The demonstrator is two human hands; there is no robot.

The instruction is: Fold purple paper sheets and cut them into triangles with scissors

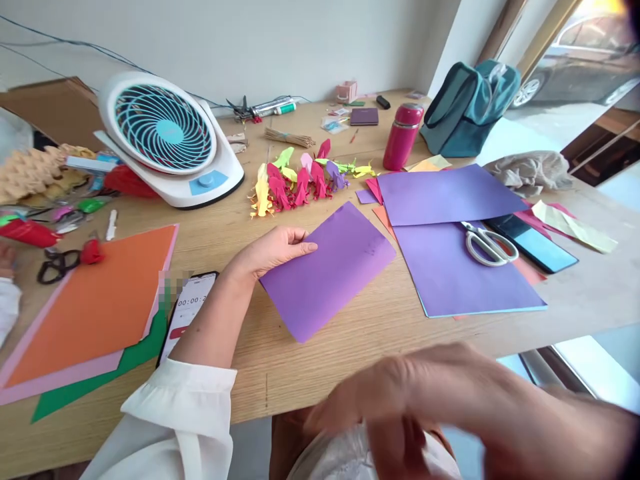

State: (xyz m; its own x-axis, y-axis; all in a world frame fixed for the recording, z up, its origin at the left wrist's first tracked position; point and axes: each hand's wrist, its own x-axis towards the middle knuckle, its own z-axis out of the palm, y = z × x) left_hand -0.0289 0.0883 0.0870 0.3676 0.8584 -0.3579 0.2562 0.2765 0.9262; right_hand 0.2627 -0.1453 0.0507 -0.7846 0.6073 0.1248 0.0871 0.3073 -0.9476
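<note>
My left hand (284, 252) is closed on the upper left edge of a purple sheet of paper (333, 270), thumb on top, held tilted above the wooden table. Close to the camera, my right hand (400, 393) is blurred by motion in front of the table edge, apart from the sheet. To the right lie larger purple sheets (450, 283), with white-handled scissors (489, 247) resting on them. Folded paper figures (303, 183) in pink, yellow, green and purple are grouped behind the held sheet.
A white fan (170, 133) stands at the back left. Orange paper (100, 300) and a phone with a timer (187, 307) lie left. A pink flask (403, 137), a teal bag (465, 110) and a dark phone (537, 243) are on the right. Another person's hand (7, 260) shows far left.
</note>
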